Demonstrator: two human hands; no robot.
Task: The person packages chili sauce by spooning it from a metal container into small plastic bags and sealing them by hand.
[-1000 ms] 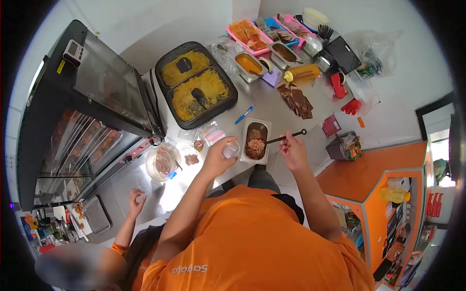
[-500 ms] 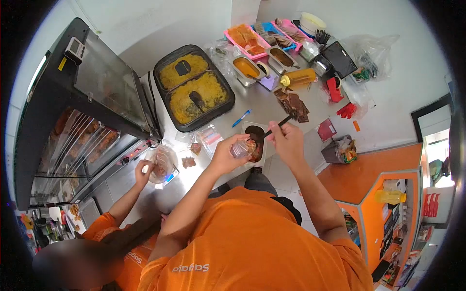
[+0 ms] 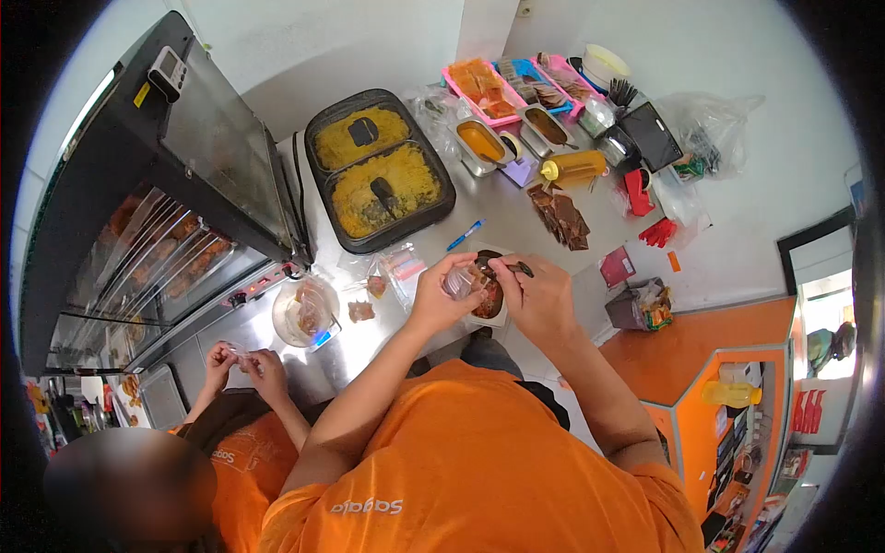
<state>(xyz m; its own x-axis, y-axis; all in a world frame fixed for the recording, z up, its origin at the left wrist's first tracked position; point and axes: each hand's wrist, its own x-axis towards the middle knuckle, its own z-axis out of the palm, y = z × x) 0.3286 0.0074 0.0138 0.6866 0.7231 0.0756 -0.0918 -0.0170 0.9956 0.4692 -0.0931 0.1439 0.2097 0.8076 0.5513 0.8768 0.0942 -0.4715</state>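
Observation:
My left hand point(image 3: 441, 302) grips a small clear plastic bag point(image 3: 458, 282), its opening turned toward my right hand. My right hand point(image 3: 542, 300) is closed on a dark spoon point(image 3: 524, 269), held close to the bag's mouth; the spoon's bowl is mostly hidden by my fingers. Beneath both hands is a pale rectangular container point(image 3: 499, 320) with dark reddish-brown sauce point(image 3: 483, 308) in it, partly covered by my hands. A blue pen point(image 3: 466, 234) lies on the steel table just beyond my left hand.
A black two-part pan point(image 3: 449, 198) of yellow food stands behind. Steel sauce tubs point(image 3: 481, 168), a yellow-capped bottle point(image 3: 573, 167) and brown packets point(image 3: 559, 219) lie rightward. To the left are a heated display cabinet point(image 3: 221, 157), a bowl point(image 3: 283, 324) and a co-worker's hands point(image 3: 267, 373) handling clear plastic.
My right hand has moved left and down, bringing the spoon to the bag. The co-worker's hand has left the bowl; both their hands now hold clear plastic. The view has shifted slightly.

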